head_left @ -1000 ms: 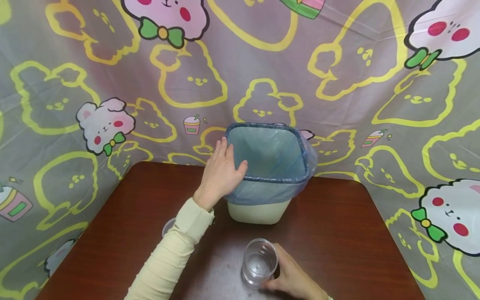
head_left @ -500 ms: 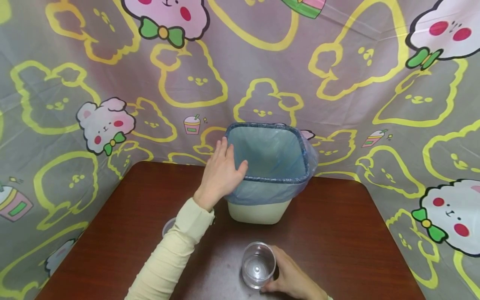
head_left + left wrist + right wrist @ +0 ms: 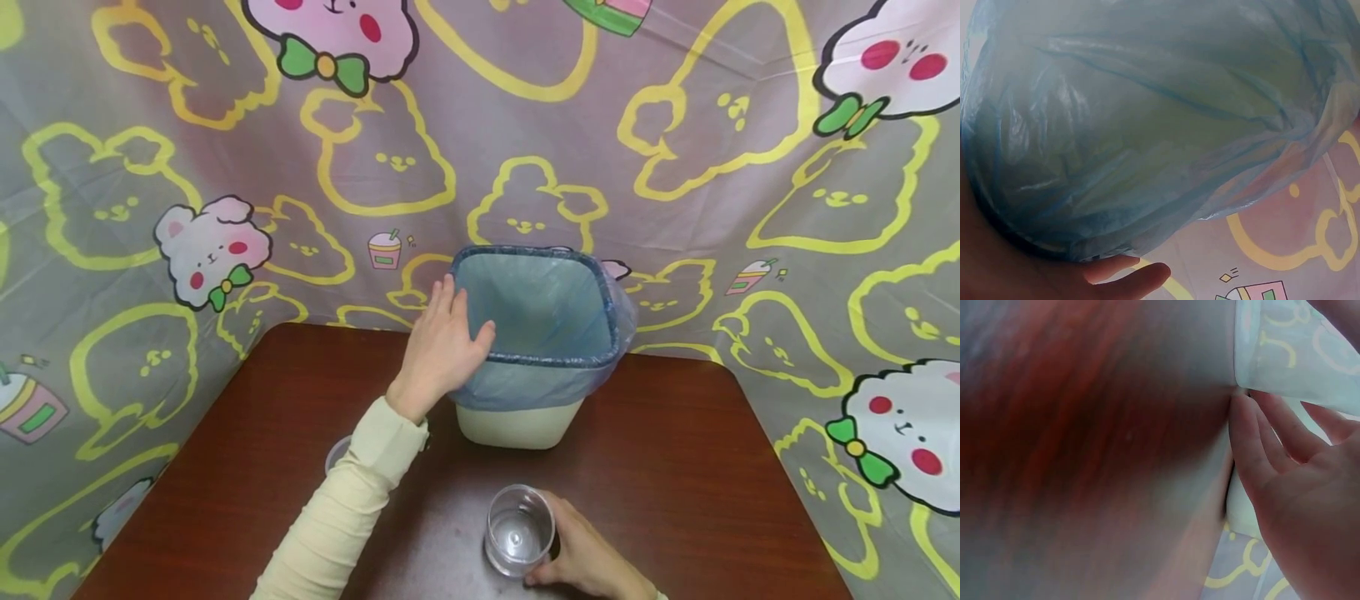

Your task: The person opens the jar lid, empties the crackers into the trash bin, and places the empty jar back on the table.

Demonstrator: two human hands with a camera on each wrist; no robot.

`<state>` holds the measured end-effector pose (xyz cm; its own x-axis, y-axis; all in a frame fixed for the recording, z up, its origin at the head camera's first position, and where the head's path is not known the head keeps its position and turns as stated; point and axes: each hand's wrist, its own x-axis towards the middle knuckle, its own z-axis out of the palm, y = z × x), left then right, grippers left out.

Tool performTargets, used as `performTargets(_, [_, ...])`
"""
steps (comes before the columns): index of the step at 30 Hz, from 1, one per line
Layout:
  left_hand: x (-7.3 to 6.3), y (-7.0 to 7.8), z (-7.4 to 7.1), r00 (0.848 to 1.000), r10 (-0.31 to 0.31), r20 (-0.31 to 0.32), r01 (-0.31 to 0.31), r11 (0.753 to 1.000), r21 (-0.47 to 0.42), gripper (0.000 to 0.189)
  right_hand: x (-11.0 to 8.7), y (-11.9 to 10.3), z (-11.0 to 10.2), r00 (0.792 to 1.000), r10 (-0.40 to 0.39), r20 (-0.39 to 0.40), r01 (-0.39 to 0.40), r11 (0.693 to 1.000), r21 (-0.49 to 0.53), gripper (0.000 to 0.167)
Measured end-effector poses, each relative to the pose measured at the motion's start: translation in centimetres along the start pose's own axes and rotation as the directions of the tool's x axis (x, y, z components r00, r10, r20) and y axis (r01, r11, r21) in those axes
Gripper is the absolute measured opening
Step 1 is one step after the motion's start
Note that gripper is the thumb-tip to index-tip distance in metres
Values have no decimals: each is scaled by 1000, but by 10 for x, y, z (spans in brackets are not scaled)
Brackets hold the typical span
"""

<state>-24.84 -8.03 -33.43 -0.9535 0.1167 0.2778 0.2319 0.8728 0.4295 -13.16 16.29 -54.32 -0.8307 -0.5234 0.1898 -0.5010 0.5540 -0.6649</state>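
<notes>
My left hand [image 3: 442, 346] lies against the left rim of a pale bin [image 3: 517, 425] lined with a translucent blue bag [image 3: 540, 383]. Its fingers are fairly straight, and the thumb reaches over the near corner of the rim. In the left wrist view, the fingers [image 3: 1141, 281] show beneath the bag's bulging side [image 3: 1147, 137]. Down at the front, my right hand [image 3: 581, 546] holds a clear cup [image 3: 517, 533] upright at or just above the table, gripping its right side. Whether the cup contains liquid, I cannot tell. The right wrist view shows fingers [image 3: 1250, 437] close beside the clear cup [image 3: 1297, 356].
A round translucent rim [image 3: 337, 452] peeks out from behind the left sleeve [image 3: 333, 508], mostly hidden. Beneath everything is a dark red-brown table [image 3: 675, 467]. A cartoon-printed curtain [image 3: 525, 125] surrounds its back and sides, with the bin close to the back edge.
The cup has tipped slightly from a lean to a more upright stance, its rim coming a little nearer. My left hand and the bin have stayed put.
</notes>
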Motion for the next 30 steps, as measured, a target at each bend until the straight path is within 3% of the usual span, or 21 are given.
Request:
performTargets(7, [0,1,0,1000,5,-12,-5,1000,-3,73,1,1,-1,1000,-15,5,15,1000,14,98])
performTargets(13, [1,2,4,1000,12,15,-11,1000,-16,75,-3,4,-2,999,-27,25,26,999,41,99])
performTargets(19, [4,-1,3,998,23,51,-16,990,-138,77,-4,6,-7,999,7,48,-10,997,78,96])
performTargets(23, [6,-4,1,996,10,89,18,953,-304,75,-3,4,-13,994,10,104,-25,989,143,90])
performTargets(27, [6,-12,-5,994,-9,107,59,880,-472,72,-3,4,-20,991,-18,130,-7,982,188,79])
performTargets(30, [3,-22,-12,997,-25,76,62,843,-534,69,-2,7,-32,992,-83,91,73,992,103,68])
